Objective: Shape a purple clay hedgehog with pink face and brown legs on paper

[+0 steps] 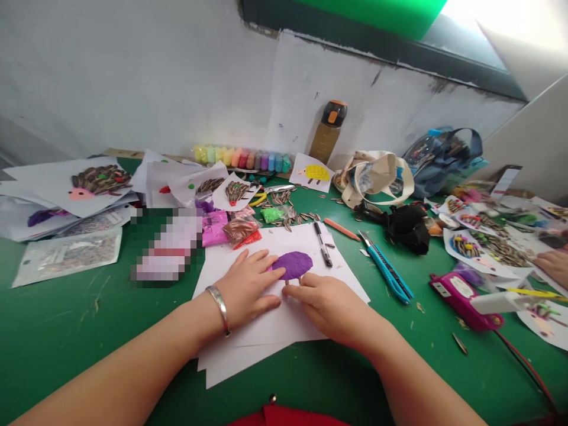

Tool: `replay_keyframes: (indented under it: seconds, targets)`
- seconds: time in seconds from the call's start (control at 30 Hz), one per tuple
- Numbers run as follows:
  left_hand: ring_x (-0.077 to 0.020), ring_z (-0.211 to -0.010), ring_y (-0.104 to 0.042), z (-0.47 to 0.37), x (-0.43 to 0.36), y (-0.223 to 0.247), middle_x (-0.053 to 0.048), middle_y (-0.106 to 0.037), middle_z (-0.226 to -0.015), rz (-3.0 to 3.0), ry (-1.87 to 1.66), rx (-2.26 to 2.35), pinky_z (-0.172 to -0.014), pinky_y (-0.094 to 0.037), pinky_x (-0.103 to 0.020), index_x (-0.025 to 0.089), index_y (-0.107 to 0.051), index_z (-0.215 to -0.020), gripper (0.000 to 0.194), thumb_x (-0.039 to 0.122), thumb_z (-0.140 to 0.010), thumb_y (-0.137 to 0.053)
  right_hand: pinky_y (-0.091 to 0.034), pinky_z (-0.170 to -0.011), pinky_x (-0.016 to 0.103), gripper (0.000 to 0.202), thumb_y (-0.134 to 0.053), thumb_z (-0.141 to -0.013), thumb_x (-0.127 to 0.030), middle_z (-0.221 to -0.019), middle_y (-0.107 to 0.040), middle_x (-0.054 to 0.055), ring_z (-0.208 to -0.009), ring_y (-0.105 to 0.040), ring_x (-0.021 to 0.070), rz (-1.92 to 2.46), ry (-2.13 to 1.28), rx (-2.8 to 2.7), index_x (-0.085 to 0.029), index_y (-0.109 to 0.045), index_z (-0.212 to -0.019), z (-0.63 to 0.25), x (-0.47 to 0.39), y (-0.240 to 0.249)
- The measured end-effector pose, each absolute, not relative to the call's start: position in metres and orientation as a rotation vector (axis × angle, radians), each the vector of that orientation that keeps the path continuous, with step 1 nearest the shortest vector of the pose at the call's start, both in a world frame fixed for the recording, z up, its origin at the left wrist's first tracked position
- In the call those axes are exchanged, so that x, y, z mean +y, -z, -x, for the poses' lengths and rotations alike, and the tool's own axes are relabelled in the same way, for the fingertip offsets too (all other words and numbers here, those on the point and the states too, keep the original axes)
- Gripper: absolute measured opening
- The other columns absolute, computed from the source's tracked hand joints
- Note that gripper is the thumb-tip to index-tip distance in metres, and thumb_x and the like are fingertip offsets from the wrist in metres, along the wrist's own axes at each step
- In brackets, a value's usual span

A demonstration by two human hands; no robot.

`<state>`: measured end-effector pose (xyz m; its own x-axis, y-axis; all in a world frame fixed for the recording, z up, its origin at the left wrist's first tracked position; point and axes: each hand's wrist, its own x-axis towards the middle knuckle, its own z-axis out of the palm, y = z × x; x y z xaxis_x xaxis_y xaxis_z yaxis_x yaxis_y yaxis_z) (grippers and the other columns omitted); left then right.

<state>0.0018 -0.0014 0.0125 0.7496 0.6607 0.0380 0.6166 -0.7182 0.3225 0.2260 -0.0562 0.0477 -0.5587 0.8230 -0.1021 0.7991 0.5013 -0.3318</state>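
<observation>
A flat purple clay oval point(293, 265) lies on white paper sheets point(252, 331) in front of me. My left hand point(251, 284) rests on the paper with its fingers spread, fingertips touching the oval's left edge. Two short brown pieces, like seeds, stick out below the oval. The index finger of my right hand point(326, 299) touches the left one, and its other fingers are curled under. Nothing else shows in that hand. A black pen point(323, 245) lies on the sheets to the right of the oval.
A blue utility knife point(387, 269) and an orange stick point(341, 229) lie to the right. Clay packets point(239, 229) and loose seeds point(306, 219) sit behind the paper. A bottle point(327, 133) stands by the wall. Another person's hand point(552, 266) is at far right, beyond a magenta device point(465, 299).
</observation>
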Motion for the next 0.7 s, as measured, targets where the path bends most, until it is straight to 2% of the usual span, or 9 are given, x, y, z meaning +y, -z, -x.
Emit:
replay_keyframes:
  seconds: [0.13,0.37,0.53,0.7]
  targets:
    - [-0.0377,-0.137,-0.037,-0.002,-0.001,-0.012,-0.012,-0.049,-0.145,-2.659,-0.212,1.003,-0.11,-0.025,-0.065,0.028,-0.055,-0.134,0.052,0.044,-0.086,-0.062,-0.042,-0.077,0.025,0.04,-0.04,-0.096,-0.016,-0.099,-0.064,0.006,-0.087,-0.061,0.0159,1.451,-0.693,-2.506,-0.026,-0.062,-0.128,-0.232,-0.055,-0.047]
    - [-0.0382,-0.137,-0.037,-0.002,-0.001,-0.016,-0.013,-0.049,-0.145,-2.66,-0.19,1.004,-0.11,-0.025,-0.065,0.027,-0.055,-0.134,0.051,0.043,-0.086,-0.063,-0.041,-0.073,0.026,0.035,-0.04,-0.097,-0.019,-0.091,-0.064,0.006,-0.082,-0.059,0.0162,1.456,-0.611,-2.594,-0.021,-0.067,-0.12,-0.227,-0.053,-0.048]
    - [-0.0379,-0.137,-0.037,-0.006,-0.002,-0.03,-0.014,-0.049,-0.145,-2.646,-0.071,1.009,-0.109,-0.027,-0.066,0.025,-0.051,-0.138,0.054,0.038,-0.086,-0.062,-0.042,-0.077,0.027,0.036,-0.042,-0.095,-0.015,-0.098,-0.063,0.009,-0.085,-0.058,0.017,1.445,-0.63,-2.61,-0.017,-0.064,-0.123,-0.225,-0.059,-0.051]
    - [-0.0381,-0.137,-0.037,-0.007,-0.001,-0.031,-0.014,-0.049,-0.145,-2.659,-0.085,1.002,-0.109,-0.028,-0.067,0.026,-0.055,-0.134,0.05,0.038,-0.086,-0.062,-0.041,-0.082,0.03,0.04,-0.042,-0.09,-0.006,-0.1,-0.059,0.01,-0.092,-0.054,0.0193,1.515,-0.497,-2.484,-0.013,-0.059,-0.126,-0.221,-0.079,-0.039]
